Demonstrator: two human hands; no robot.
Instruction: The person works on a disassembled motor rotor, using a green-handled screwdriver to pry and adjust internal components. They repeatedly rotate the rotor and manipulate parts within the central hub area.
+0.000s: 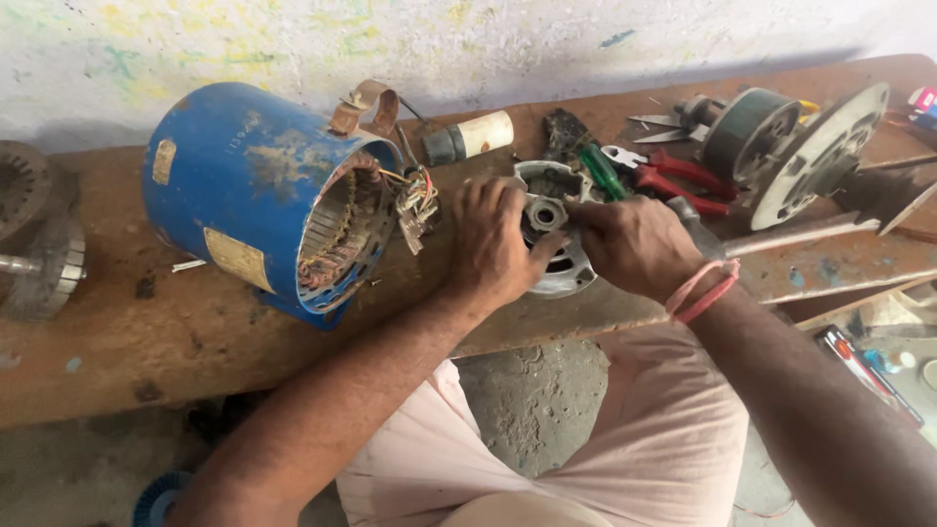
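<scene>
On a worn brown wooden workbench [117,332] set against a paint-flecked pale wall, a seated person in light pink clothing bends over a round grey metal motor end cover [552,230] lying near the bench's front edge. The left hand [493,244] is closed over the cover's left rim, fingers curled across its top, thumb reaching towards the centre hub. The right hand [634,244], with red and pink bands at the wrist, presses against the cover's right side with fingers bent around it; whether it grips something small there cannot be told. Just left of the hands lies a blue cylindrical motor housing [254,195] on its side, copper windings showing at its open end and a bundle of coloured wires [418,200] hanging out beside it. Behind the cover rest a green-handled screwdriver [603,171] and red-handled pliers [673,181], with a cream-and-grey cylindrical capacitor [468,137] farther back. To the right sits a grey rotor on a shaft with a pale slotted end plate [815,156]. At the far left edge, part of another grey metal rotor [44,273] shows.
</scene>
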